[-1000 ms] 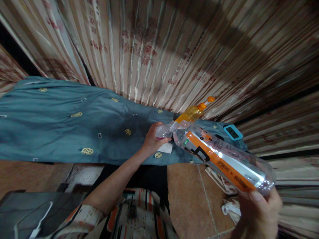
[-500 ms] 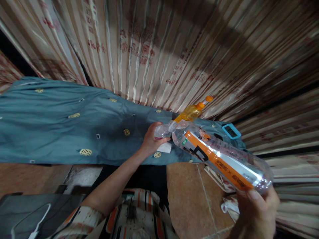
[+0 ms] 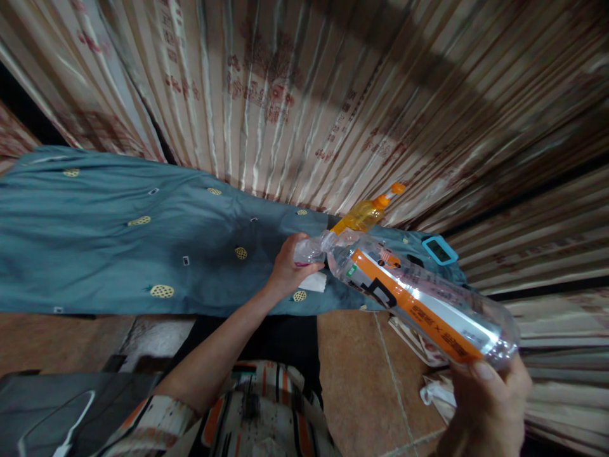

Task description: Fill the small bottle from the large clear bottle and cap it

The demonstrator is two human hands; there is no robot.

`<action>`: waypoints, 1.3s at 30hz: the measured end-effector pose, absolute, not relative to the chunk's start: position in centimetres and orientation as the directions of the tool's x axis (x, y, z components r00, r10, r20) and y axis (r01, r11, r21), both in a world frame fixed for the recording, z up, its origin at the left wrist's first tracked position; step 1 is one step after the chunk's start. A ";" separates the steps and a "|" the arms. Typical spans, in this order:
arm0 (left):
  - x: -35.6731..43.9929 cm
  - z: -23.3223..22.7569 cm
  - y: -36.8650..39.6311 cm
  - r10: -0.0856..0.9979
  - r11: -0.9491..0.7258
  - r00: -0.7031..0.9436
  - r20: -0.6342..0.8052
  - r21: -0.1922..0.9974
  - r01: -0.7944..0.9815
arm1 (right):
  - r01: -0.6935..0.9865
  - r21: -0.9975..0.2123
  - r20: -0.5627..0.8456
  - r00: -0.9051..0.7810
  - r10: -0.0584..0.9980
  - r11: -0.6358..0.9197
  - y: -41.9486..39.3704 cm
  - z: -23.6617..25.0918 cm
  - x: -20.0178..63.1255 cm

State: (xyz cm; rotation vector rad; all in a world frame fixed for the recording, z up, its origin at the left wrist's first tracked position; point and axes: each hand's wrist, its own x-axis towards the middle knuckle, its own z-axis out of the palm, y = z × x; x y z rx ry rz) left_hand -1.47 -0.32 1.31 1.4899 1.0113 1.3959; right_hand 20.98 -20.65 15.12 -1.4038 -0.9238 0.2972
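My left hand (image 3: 287, 270) is closed around a small clear plastic container (image 3: 307, 250), probably a little bottle, with a pinkish line near its lower edge. A large clear plastic bottle (image 3: 428, 304) with an orange and silver label lies slanted in the air, its neck against the small container's opening. My right hand (image 3: 492, 397) grips this bottle near its base, at the lower right. Any liquid passing between the two is too faint to make out. Just behind the necks is a bottle of yellow-orange liquid (image 3: 359, 216) with an orange pump top.
Teal cloth with pineapple prints (image 3: 209, 235) covers the long table. A white paper piece (image 3: 314, 282) lies beside my left hand. At the right end is a blue-framed digital clock or timer (image 3: 440, 251). Pleated curtains (image 3: 285, 95) hang behind. Crumpled wrappers (image 3: 438, 395) lie on the tiled floor.
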 end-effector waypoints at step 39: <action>-1.7 1.9 -0.5 0.954 -0.294 0.068 0.291 0.955 0.038 | 0.343 -0.925 0.363 0.665 0.653 0.165 -20.2 16.6 19.3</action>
